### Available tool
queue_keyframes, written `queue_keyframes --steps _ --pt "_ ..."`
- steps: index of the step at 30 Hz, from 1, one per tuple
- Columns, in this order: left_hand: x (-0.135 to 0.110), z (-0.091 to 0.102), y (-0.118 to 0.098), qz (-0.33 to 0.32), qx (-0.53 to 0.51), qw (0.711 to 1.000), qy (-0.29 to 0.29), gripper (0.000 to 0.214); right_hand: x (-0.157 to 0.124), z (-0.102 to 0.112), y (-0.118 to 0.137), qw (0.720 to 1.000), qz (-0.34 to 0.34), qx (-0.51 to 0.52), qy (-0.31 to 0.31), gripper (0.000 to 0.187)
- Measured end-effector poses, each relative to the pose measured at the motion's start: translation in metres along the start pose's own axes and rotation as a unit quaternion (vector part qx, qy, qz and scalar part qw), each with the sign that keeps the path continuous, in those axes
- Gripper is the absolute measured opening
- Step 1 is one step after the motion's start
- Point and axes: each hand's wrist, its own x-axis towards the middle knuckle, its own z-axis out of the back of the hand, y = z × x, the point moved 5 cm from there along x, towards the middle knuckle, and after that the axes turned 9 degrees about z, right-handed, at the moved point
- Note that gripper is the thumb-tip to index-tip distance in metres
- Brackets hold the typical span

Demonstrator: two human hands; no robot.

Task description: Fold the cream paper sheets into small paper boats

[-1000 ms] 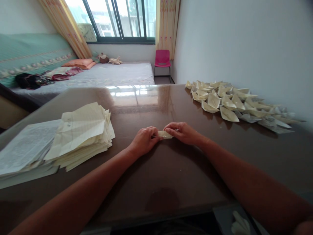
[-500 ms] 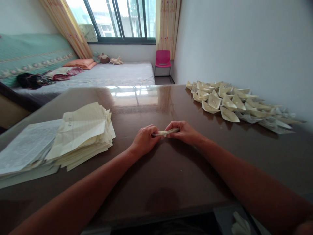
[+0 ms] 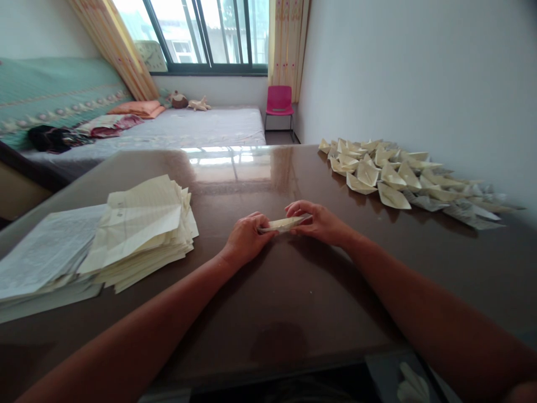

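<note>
Surface: glossy dark-brown table (image 3: pixel 268 313).
Held piece: small cream folded paper strip (image 3: pixel 283 224), flat, creased, above the table's middle.
Left hand (image 3: pixel 245 239): pinching its left end.
Right hand (image 3: pixel 319 223): pinching its right end.
Left side: stack of cream creased sheets (image 3: pixel 142 229).
Right side: heap of pointed cream paper boats (image 3: pixel 390 173).

Bare table (image 3: pixel 268 313) lies open between the paper stack (image 3: pixel 138 235) and the paper boats (image 3: pixel 394 173).

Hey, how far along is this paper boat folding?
Done: a big pile of boats lies by the wall. In hand: left hand and right hand pinch one folded paper between them. Left: a thick stack of sheets waits on the table, left side.
</note>
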Motion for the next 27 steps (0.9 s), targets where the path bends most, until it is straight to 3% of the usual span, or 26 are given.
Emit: queue_keyframes --steps 6,10,20,23,27 --pt "0.0 -0.0029 0.0017 -0.001 0.061 0.998 0.026 0.023 0.0015 -0.0002 0.0052 0.972 0.099 -0.211 0.022 0.014" --pt "0.0008 -0.0029 0.0012 0.001 0.085 0.995 0.048 0.025 0.0016 0.0007 -0.0001 0.959 0.099 -0.263 0.024 0.012" --pt "0.0041 0.0005 0.0038 0.048 0.08 0.995 0.042 0.029 0.0025 0.0062 -0.003 0.963 0.033 -0.266 0.015 0.005" --pt "0.0033 -0.0001 0.0032 0.022 0.078 0.996 0.041 0.028 0.0024 0.0054 -0.0011 0.969 0.023 -0.244 0.022 0.008" --pt "-0.0008 0.0002 -0.0016 -0.028 0.079 0.996 0.027 0.027 0.0005 0.0004 0.0024 0.989 0.027 -0.142 0.02 0.019"
